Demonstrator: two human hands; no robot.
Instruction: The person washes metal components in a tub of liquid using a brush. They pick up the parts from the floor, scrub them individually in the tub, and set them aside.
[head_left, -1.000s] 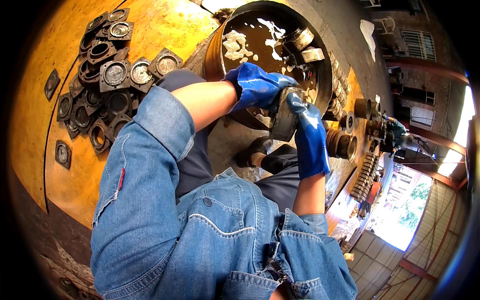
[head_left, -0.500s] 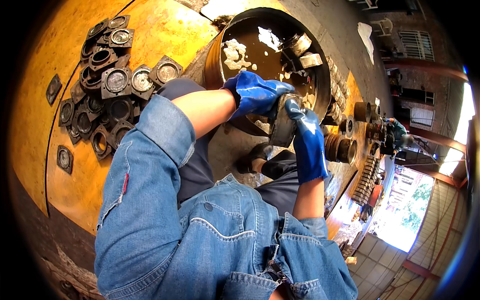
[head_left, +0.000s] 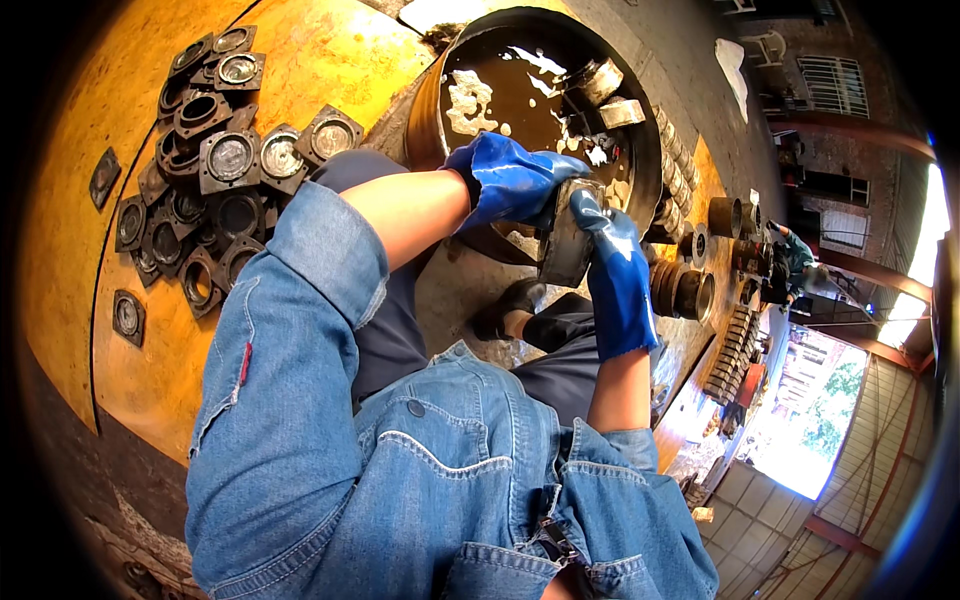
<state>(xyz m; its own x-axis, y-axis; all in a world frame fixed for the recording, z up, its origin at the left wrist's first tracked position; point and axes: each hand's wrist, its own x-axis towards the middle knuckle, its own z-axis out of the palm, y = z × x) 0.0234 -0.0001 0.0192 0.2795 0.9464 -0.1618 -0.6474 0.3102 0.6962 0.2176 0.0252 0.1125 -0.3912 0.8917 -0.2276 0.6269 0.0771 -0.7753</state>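
Note:
Above the near rim of a round drum-like tub (head_left: pixel 424 125) of brown liquid, both my hands hold a dark, blocky metal part (head_left: pixel 566 248). My left hand (head_left: pixel 518 182), in a blue rubber glove, has its fingers bent over the part's far left edge; the fingertips are partly hidden. On the opposite side, my right hand (head_left: pixel 617 268), gloved the same way, grips the part with its thumb over the upper end. Inside the tub, whitish foam (head_left: pixel 470 102) floats, and pale metal pieces (head_left: pixel 622 113) rest towards the right wall.
Square metal flanges with round recesses (head_left: pixel 229 157) lie heaped on the yellow floor plate (head_left: pixel 330 60) to the left. Stacked metal rings (head_left: pixel 692 294) and cylinders (head_left: pixel 725 217) stand right of the tub. Farther right, a person (head_left: pixel 795 262) bends near more parts. My shoe (head_left: pixel 508 310) is beside the tub.
My left glove has shifted slightly up along the part, and the part's face has turned a little. The foam patches in the tub have drifted and changed shape.

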